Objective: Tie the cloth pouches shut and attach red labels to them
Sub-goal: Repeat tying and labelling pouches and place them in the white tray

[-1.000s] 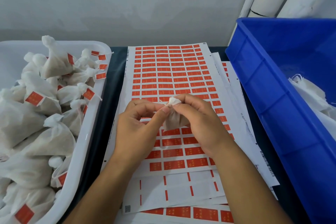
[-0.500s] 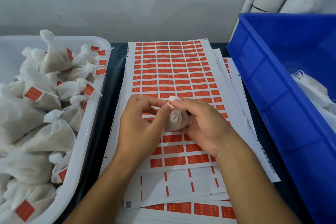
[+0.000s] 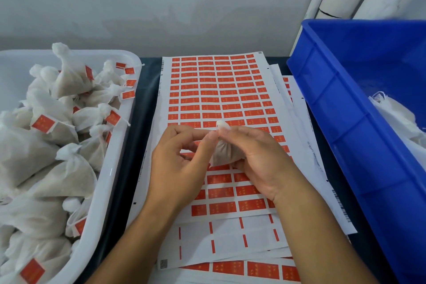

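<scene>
Both hands meet over the label sheet (image 3: 216, 90): the right hand (image 3: 260, 159) cups a small cloth pouch (image 3: 224, 153) and pinches its gathered neck, while the left hand (image 3: 177, 159) nips at that same neck with thumb and forefinger, other fingers curled. Flanking them, a blue bin (image 3: 345, 108) sits right, a white tray (image 3: 115, 168) of finished pouches left. That pouch looks light, soft and squashy; the cinched neck seems the sure place to hold.

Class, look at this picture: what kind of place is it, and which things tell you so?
Probably a small packing workbench: sheets of red labels, a white tray heaped with labelled pouches, and a blue crate beside them.
</scene>
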`<state>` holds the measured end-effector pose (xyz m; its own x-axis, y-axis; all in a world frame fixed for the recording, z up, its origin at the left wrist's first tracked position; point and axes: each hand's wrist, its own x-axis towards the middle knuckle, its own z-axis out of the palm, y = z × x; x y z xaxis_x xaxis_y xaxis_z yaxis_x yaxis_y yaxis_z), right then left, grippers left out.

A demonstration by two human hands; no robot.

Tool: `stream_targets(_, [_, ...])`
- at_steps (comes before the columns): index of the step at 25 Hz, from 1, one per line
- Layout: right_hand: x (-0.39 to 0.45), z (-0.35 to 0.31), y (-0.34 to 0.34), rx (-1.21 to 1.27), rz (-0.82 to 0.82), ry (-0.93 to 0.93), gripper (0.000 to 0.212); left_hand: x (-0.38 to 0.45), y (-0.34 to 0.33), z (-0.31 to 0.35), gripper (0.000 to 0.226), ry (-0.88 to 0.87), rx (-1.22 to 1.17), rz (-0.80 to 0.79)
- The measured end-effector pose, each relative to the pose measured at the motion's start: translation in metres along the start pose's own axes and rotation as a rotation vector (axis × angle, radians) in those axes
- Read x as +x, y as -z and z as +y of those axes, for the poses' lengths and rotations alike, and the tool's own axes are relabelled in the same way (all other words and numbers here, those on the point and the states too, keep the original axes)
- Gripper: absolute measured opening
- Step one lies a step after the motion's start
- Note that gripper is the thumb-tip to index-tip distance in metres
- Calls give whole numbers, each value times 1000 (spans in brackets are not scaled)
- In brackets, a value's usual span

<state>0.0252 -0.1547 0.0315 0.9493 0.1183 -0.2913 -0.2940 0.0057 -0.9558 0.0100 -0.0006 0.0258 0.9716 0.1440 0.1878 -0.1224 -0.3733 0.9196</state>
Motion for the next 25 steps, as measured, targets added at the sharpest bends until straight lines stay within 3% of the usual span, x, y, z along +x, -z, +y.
stream_targets(8, [-2,-1,-1,-281,19,228,16,6,5,-1,16,-25,-4,138])
stream_targets(13, [-4,0,-1,-372,-18,336,27,11,11,-3,13,-7,-31,204])
stream_targets(19, [-1,4,3,-551,64,409,31,10,16,1,14,-130,7,339])
stream_targets(22, [0,6,3,-584,122,431,30,11,15,-1,15,-98,26,295])
stream_targets(25, [1,6,6,-573,205,443,26,14,16,-5,11,66,44,179])
